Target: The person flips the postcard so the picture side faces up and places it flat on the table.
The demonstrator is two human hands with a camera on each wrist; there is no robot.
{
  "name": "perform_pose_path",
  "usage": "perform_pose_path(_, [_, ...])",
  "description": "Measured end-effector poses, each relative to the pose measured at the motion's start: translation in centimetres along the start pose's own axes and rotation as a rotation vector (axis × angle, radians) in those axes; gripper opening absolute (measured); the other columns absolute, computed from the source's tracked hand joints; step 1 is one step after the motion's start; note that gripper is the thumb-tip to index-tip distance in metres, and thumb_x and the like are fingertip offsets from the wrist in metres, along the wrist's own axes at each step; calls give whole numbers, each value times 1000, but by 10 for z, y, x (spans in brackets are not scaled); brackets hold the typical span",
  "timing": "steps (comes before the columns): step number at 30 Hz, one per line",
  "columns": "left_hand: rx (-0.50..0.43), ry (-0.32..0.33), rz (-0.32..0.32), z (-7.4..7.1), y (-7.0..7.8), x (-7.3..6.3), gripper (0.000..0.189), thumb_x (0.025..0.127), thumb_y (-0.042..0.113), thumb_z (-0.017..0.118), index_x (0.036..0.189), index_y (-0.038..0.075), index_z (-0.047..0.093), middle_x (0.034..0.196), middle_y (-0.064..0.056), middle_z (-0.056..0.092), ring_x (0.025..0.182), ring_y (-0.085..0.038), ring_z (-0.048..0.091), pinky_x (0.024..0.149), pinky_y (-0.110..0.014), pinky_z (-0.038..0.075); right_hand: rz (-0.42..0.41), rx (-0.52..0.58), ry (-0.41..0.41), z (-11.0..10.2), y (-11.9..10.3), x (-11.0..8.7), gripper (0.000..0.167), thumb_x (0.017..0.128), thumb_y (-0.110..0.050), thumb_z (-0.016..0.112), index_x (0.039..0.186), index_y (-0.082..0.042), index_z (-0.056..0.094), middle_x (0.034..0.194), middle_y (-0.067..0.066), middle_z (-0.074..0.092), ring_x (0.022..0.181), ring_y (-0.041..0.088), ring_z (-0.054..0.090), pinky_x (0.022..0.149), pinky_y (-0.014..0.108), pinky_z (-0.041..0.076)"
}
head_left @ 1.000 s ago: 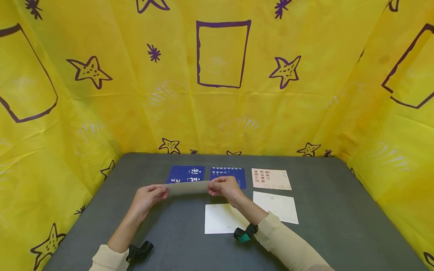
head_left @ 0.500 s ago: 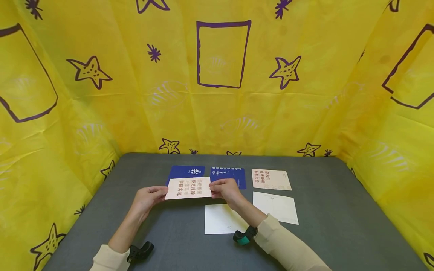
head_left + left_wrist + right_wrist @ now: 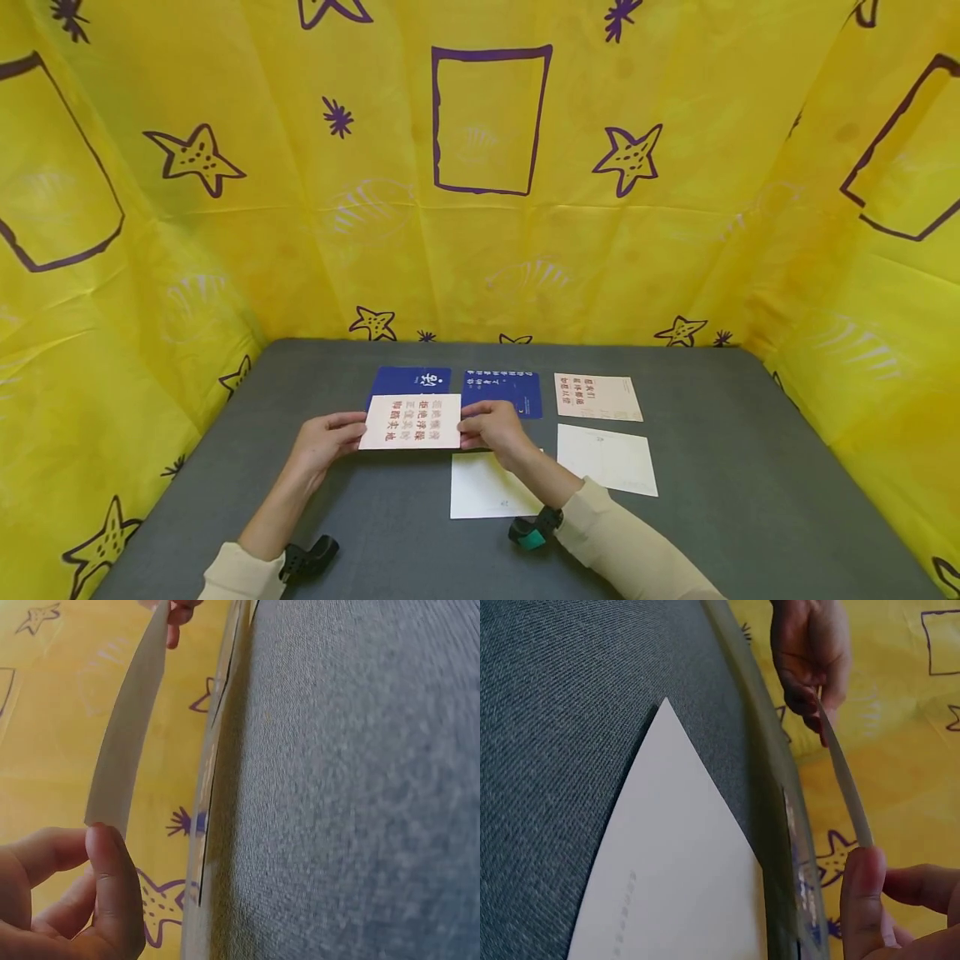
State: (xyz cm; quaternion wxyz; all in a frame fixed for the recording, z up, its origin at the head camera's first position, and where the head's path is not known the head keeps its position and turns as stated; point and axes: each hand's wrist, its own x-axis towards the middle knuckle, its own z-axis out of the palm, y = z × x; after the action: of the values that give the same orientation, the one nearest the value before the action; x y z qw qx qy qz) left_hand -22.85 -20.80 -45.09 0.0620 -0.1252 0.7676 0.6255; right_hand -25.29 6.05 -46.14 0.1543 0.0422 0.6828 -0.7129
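A pale card point(image 3: 411, 422) printed with orange-brown characters is held up above the table, its printed face showing in the head view. My left hand point(image 3: 324, 443) pinches its left edge between thumb and fingers. At the opposite edge my right hand point(image 3: 497, 430) pinches it the same way. The left wrist view shows the card point(image 3: 129, 727) nearly edge-on, slightly bowed, in the grip of thumb and fingers. Behind it, a blue card point(image 3: 412, 380) with white characters is partly hidden. A blank-looking white card point(image 3: 487, 492) lies below my right hand, partly covered by that arm.
On the grey table point(image 3: 375, 533) a second blue card point(image 3: 517, 396) lies in the back row, right of the first. Further right are a cream card point(image 3: 597, 397) with brown characters and a white card point(image 3: 607, 460). A yellow patterned cloth point(image 3: 480, 250) encloses the back and sides.
The held card has tilted from nearly edge-on to showing its printed face, and sits slightly lower. Both hands keep hold of its edges. The cards on the table have stayed put.
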Motion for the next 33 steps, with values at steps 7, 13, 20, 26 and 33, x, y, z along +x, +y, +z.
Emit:
perform_pose_path(7, [66, -20, 8, -4, -4, 0, 40, 89, 5, 67, 123, -13, 58, 97, -9, 71, 72, -8, 63, 64, -22, 57, 11, -40, 2, 4, 2, -2, 26, 81, 8, 67, 107, 9, 63, 73, 12, 68, 51, 13, 62, 51, 26, 56])
perform_pose_path(13, [114, -66, 25, -11, -8, 2, 37, 88, 2, 66, 120, -16, 59, 94, -11, 71, 71, -9, 64, 63, -22, 57, 9, -46, -35, 9, 4, -5, 26, 80, 9, 67, 105, 11, 62, 67, 12, 67, 48, 14, 62, 47, 26, 54])
perform_pose_path(20, [156, -135, 20, -21, -10, 3, 36, 87, 0, 65, 117, -19, 57, 86, -8, 69, 69, -11, 63, 63, -25, 57, 33, -76, -57, 16, 8, -8, 18, 80, 9, 67, 98, 11, 63, 64, 11, 66, 46, 14, 62, 44, 24, 53])
perform_pose_path(26, [163, -180, 18, -27, -13, 4, 36, 86, -2, 65, 115, -21, 56, 82, -4, 68, 68, -9, 63, 62, -23, 56, 40, -110, -73, 21, 13, -8, 14, 79, 9, 67, 92, 13, 66, 61, 14, 67, 44, 14, 62, 43, 25, 53])
perform_pose_path(33, [178, -222, 14, -34, -17, 6, 36, 85, -3, 65, 115, -21, 56, 83, -3, 67, 68, -8, 62, 62, -22, 56, 58, -146, -96, 27, 17, -9, 13, 80, 8, 67, 92, 13, 66, 62, 17, 68, 43, 14, 61, 42, 24, 52])
